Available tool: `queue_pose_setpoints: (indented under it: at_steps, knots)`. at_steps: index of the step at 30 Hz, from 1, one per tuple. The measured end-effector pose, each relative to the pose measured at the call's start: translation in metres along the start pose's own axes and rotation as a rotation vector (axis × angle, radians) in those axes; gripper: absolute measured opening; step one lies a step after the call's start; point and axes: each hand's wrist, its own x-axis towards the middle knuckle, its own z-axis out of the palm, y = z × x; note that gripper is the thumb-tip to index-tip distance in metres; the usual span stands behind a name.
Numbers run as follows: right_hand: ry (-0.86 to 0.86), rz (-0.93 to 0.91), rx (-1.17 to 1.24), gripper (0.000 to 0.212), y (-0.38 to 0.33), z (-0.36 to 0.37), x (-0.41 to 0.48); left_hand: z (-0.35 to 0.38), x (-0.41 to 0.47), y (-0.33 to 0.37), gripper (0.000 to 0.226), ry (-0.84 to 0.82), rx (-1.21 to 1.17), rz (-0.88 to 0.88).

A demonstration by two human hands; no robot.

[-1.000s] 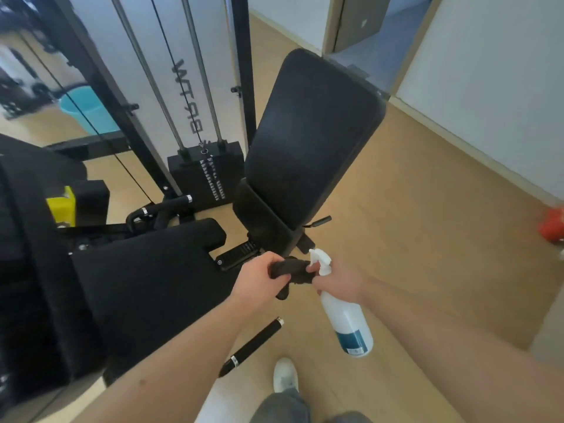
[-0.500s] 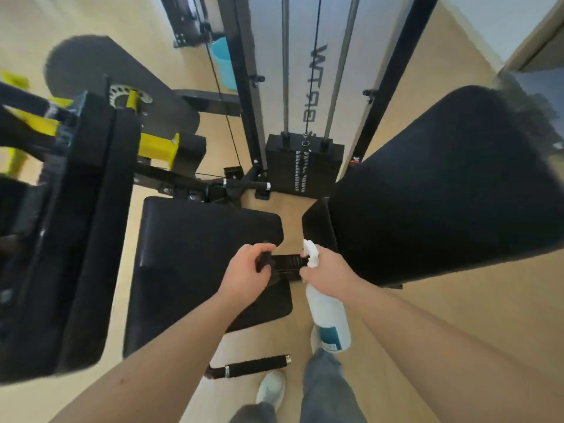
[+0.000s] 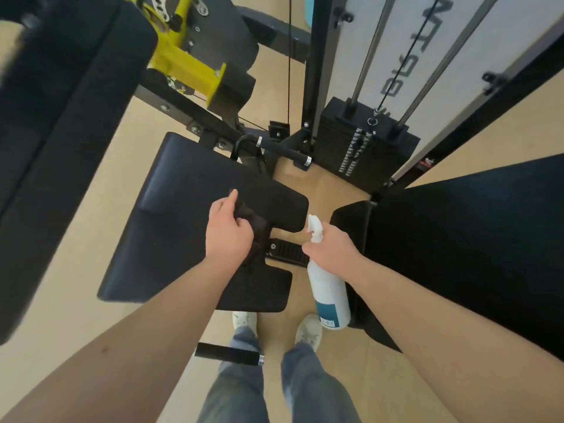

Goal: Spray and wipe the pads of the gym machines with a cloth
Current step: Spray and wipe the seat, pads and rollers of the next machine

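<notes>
Holding one cloth (image 3: 258, 227) and one spray bottle (image 3: 328, 296) at the seat pad (image 3: 180, 218)

One left hand (image 3: 229, 235) pinched the dark cloth between thumb and curled fingers, above the right part of the seat pad. One right hand (image 3: 331, 251), just right of the seat pad, gripped the neck of the white spray bottle, nozzle up. Two more black pads were visible: a back pad (image 3: 473, 245) right of the seat pad and a large pad (image 3: 61, 117) left of it. One weight stack (image 3: 363, 151) stood beyond the seat pad.
</notes>
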Motion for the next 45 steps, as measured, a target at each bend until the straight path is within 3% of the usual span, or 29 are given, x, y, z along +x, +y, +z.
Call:
queue_pose_setpoints:
  at_steps: [7, 11, 14, 17, 20, 23, 28, 32, 38, 45]
  knots:
    - [-0.016, -0.005, -0.025, 0.03, 0.004, 0.028, 0.061, 0.032, 0.051, -0.038, 0.06, -0.053, 0.17, 0.062]
    - [0.01, 0.019, -0.039, 0.025, 0.003, 0.052, 0.092, 0.052, 0.075, -0.076, 0.063, -0.179, 0.592, 0.129]
    - [0.039, 0.023, -0.043, 0.029, 0.0, 0.066, 0.113, 0.071, 0.087, -0.093, 0.056, -0.249, 0.92, 0.274]
    - [0.04, 0.036, -0.036, 0.036, 0.0, 0.077, 0.131, 0.089, 0.096, -0.108, 0.053, -0.235, 1.071, 0.471]
    - [0.009, 0.066, 0.011, 0.038, 0.003, 0.084, 0.146, 0.104, 0.101, -0.121, 0.063, -0.241, 1.088, 0.619]
    - [-0.02, 0.097, 0.054, 0.034, 0.005, 0.088, 0.157, 0.109, 0.107, -0.13, 0.073, -0.292, 1.053, 0.589]
    - [0.137, 0.172, 0.128, 0.018, 0.01, 0.09, 0.163, 0.1, 0.117, -0.137, 0.047, -0.303, 0.926, 0.627]
    - [0.083, 0.246, 0.224, 0.015, 0.013, 0.089, 0.16, 0.096, 0.125, -0.127, 0.041, -0.27, 0.781, 0.622]
    - [-0.02, 0.137, 0.185, 0.023, -0.011, 0.088, 0.156, 0.084, 0.126, -0.123, 0.04, -0.175, 0.759, 0.593]
    - [-0.013, 0.036, 0.153, 0.02, -0.038, 0.102, 0.16, 0.061, 0.128, -0.125, 0.041, -0.113, 0.759, 0.61]
